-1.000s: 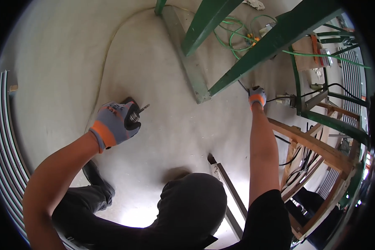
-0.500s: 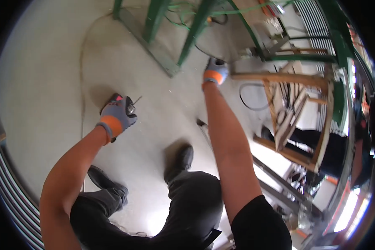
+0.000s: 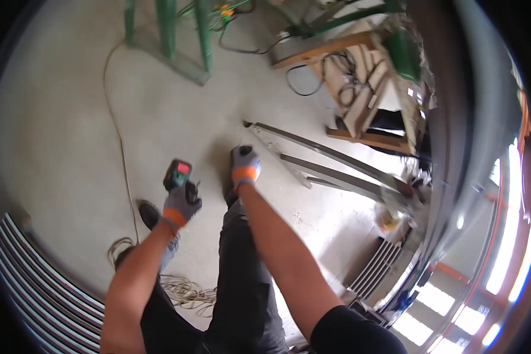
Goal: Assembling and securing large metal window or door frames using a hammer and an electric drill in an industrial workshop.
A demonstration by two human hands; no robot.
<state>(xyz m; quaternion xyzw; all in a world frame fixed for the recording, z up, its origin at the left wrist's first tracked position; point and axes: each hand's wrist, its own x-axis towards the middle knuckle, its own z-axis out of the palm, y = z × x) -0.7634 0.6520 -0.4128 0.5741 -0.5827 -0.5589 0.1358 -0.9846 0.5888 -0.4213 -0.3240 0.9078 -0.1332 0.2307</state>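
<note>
My left hand [image 3: 183,203], in a grey and orange work glove, is wrapped round the grip of a cordless drill [image 3: 177,174]. The drill is dark green with a red patch on the end that shows, and a thin bit sticks out past the glove. To its right, my right hand [image 3: 245,165], gloved alike, hovers over my right foot with its fingers curled. Whatever those fingers may hold is hidden. Nearest to this hand is a grey metal trestle leg [image 3: 277,154].
A green metal stand [image 3: 168,35] rises at the far left. Beyond the trestle stands a wooden frame [image 3: 371,88] with black cable. A cord [image 3: 118,130] runs along the floor to a coil [image 3: 186,290] by my legs. Long metal bars [image 3: 41,283] lie at lower left.
My view has turned right, bringing the trestle legs into sight. Both hands have come closer to my body and to each other. The drill in my left hand now shows more fully.
</note>
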